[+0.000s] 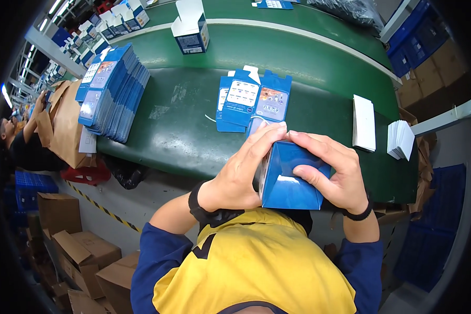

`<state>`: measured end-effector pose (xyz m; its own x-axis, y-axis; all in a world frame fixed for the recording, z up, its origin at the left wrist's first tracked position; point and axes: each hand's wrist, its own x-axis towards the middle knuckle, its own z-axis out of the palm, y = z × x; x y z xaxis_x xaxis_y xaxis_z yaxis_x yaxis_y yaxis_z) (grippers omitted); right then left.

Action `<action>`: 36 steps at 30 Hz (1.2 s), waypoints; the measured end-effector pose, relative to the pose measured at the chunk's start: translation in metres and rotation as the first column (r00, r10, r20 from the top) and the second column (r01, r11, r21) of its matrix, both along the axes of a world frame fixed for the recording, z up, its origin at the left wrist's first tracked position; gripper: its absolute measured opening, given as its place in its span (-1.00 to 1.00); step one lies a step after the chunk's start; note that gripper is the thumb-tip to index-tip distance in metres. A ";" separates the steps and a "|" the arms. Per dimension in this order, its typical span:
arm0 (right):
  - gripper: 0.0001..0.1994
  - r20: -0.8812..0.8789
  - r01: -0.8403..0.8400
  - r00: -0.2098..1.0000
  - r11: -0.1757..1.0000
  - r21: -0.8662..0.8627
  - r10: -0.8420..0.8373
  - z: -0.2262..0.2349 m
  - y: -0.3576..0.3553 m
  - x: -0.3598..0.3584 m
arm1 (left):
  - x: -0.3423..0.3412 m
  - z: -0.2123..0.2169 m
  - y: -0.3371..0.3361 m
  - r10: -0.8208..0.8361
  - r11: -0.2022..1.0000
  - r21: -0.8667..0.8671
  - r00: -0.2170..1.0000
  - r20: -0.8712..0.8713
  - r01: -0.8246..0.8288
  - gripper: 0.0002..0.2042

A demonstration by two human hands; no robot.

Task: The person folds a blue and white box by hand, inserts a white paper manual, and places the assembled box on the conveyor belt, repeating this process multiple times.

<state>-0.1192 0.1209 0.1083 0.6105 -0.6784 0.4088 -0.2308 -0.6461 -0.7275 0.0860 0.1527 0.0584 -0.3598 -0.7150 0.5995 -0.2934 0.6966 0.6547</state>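
Both my hands hold one small blue carton [288, 183] in front of my chest, at the near edge of the green table [183, 141]. My left hand [246, 170] wraps its left side, fingers over the top. On the carton's right side my right hand [332, 172] grips it, thumb pressed on the front face. Just beyond the carton lie a few flat blue carton blanks [251, 99], printed side up.
A tall fanned stack of flat blue blanks [112, 91] lies at the table's left. An erected open carton [192, 31] stands on the green conveyor behind. White card stacks [364, 123] [401, 138] sit at right. Brown boxes [78, 251] clutter the floor; another person [21, 141] works far left.
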 end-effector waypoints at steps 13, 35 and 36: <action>-0.24 0.377 -0.294 0.924 0.516 0.804 -0.061 -0.032 -0.066 -0.015 | 0.052 -0.005 -0.070 0.206 0.795 -0.602 0.897 0.390 0.080 -0.34; -0.11 0.203 -0.019 0.892 0.413 0.910 -0.405 -0.127 -0.092 0.038 | 0.057 -0.070 -0.122 0.243 0.769 0.299 0.690 0.682 -0.566 0.03; -0.14 0.230 0.054 0.863 0.535 0.843 -0.450 -0.133 -0.078 0.039 | 0.057 -0.070 -0.114 0.266 0.739 0.372 0.751 0.604 -0.561 0.01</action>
<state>-0.0801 0.0427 -0.0242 0.2846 -0.9299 -0.2331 0.1321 0.2789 -0.9512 0.1426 0.0383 -0.0118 -0.0774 -0.9952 -0.0605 -0.8387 0.0322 0.5437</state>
